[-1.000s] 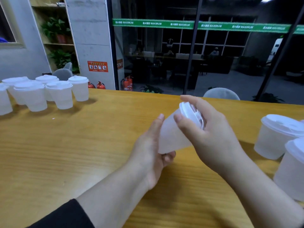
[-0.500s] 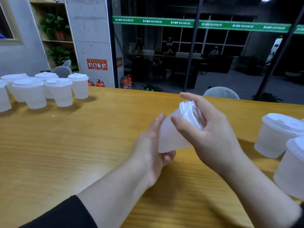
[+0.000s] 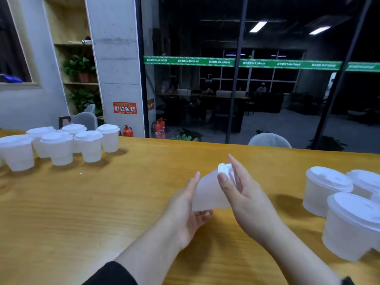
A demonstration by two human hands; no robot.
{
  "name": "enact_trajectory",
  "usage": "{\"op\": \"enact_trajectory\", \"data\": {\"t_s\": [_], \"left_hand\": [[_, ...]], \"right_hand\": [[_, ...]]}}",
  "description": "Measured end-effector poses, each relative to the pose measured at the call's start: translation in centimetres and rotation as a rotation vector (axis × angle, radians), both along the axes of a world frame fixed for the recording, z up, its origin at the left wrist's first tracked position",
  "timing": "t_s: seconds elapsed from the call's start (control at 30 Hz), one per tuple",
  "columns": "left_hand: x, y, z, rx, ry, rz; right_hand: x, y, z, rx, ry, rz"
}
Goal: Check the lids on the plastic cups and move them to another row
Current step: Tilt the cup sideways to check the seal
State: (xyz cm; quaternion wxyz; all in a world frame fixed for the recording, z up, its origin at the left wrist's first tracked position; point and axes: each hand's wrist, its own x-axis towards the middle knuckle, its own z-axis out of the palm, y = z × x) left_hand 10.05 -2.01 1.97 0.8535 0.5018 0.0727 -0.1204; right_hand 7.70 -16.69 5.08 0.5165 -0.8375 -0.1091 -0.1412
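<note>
I hold one translucent plastic cup (image 3: 207,194) tilted over the middle of the wooden table (image 3: 82,212), its white lid (image 3: 224,169) pointing away and to the right. My left hand (image 3: 185,210) grips the cup's base from below. My right hand (image 3: 244,194) wraps round the lid end, thumb on the cup wall and fingers behind the lid. Several lidded cups (image 3: 59,147) stand grouped at the far left. Other lidded cups (image 3: 327,190) stand at the right edge.
A glass wall and a concrete pillar (image 3: 117,66) run behind the table's far edge. The tops of grey chairs (image 3: 269,140) show beyond that edge. Bare wood lies between the two cup groups.
The camera has tipped upward, so hands and cup sit lower in view. The cup has turned so less of its lid faces me. Both hands keep their hold.
</note>
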Motion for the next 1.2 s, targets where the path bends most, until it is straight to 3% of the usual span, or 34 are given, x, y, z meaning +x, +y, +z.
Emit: {"op": "enact_trajectory", "data": {"t_s": [0.1, 0.2, 0.33, 0.47, 0.57, 0.67, 0.87, 0.97, 1.1, 1.2], "left_hand": [[-1.5, -0.5, 1.4, 0.02, -0.019, 0.073], [-3.2, -1.4, 4.3, 0.215, -0.191, 0.193], [-5.3, -2.2, 11.7, 0.732, -0.61, 0.251], [-8.5, -4.3, 18.7, 1.234, -1.065, 0.194], [-11.5, -6.1, 21.6, 1.532, -1.174, 0.022], [-13.2, -6.5, 22.5, 1.685, -1.181, -0.069], [-15.9, -6.5, 22.5, 1.702, -1.188, -0.061], [-17.2, -6.7, 22.4, 1.62, -1.184, -0.001], [-17.4, -7.2, 18.8, 1.362, -1.156, 0.137], [-17.2, -8.3, 13.5, 1.028, -1.091, 0.158]], "right_hand": [[-1.9, -0.7, 0.4, 0.068, 0.005, -0.009], [-4.1, -1.1, 1.1, 0.276, 0.013, -0.04], [-8.1, -1.2, 2.4, 0.702, -0.019, 0.009], [-12.2, -0.1, 4.3, 1.433, 0.167, 0.262], [-14.5, 0.2, 4.2, 1.698, 0.21, 0.37], [-16.4, 0.3, 3.7, 1.739, 0.235, 0.459], [-19.7, 0.1, 3.8, 1.718, 0.26, 0.461], [-20.7, -0.6, 4.1, 1.665, 0.284, 0.439], [-21.8, -2.9, 4.3, 1.627, 0.363, 0.373], [-22.0, -6.4, 4.0, 1.506, 0.296, 0.15]]}}
